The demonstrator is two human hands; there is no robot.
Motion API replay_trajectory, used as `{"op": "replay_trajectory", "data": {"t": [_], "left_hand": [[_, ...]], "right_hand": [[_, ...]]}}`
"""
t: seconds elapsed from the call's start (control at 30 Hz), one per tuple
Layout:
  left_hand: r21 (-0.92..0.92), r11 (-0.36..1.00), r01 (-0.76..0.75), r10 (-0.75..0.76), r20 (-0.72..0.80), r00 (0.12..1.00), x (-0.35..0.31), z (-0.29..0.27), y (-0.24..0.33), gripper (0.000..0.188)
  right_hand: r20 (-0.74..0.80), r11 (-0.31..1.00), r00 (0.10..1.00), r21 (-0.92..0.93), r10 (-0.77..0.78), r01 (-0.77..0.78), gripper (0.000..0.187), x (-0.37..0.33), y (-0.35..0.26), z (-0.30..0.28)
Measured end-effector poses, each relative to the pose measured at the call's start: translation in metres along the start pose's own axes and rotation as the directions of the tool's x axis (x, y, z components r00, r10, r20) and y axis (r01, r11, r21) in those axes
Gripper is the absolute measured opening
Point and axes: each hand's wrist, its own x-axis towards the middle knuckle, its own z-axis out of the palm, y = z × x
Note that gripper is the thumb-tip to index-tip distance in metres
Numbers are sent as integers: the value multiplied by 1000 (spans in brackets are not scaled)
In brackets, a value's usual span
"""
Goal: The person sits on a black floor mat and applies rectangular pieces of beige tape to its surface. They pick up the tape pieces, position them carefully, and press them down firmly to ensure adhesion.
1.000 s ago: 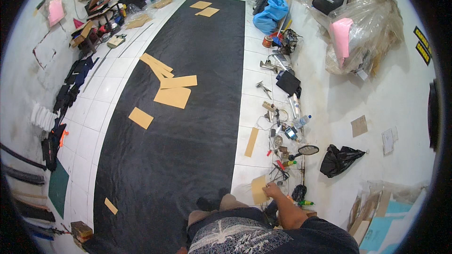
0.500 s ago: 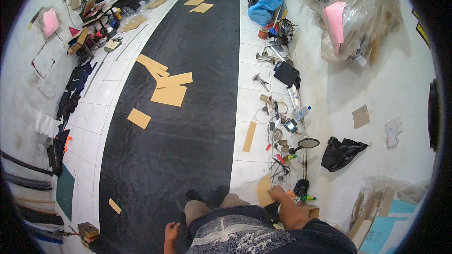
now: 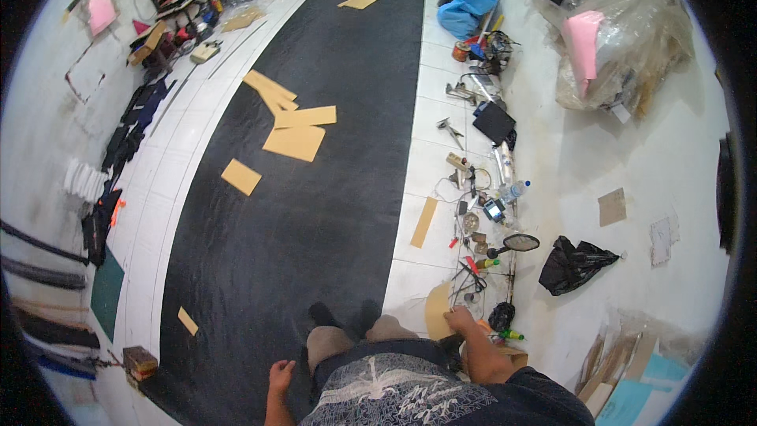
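At the right side of my lap, my right hand pinches the edge of a tan card piece with a curved side. My fingers hide part of that edge. My left hand hangs beside my left knee, over the black sheet; its fingers are loosely curled and I see nothing in them. Close beyond my right hand lie black-handled scissors and a red-handled tool. A narrow tan strip rests on the white tiles farther ahead.
Several tan card pieces lie on the black sheet, and a small one at its left. Tools and a mirror line the right wall, with a water bottle. A wooden block stands at the lower left.
The view has shifted a little. My right hand and the curved card piece have moved slightly left and away from me. My left hand stays beside my knee.
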Motion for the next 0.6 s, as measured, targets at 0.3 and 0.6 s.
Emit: {"op": "replay_trajectory", "data": {"t": [0.3, 0.6], "left_hand": [[114, 992, 59, -51, -70, 996, -14, 0, -45, 48], [163, 987, 0, 12, -67, 998, -31, 0, -2, 55]], "right_hand": [[81, 998, 995, -31, -57, 59, 42, 5, -16, -4], [62, 990, 988, 19, -143, 142, 27, 37, 5, -2]]}}
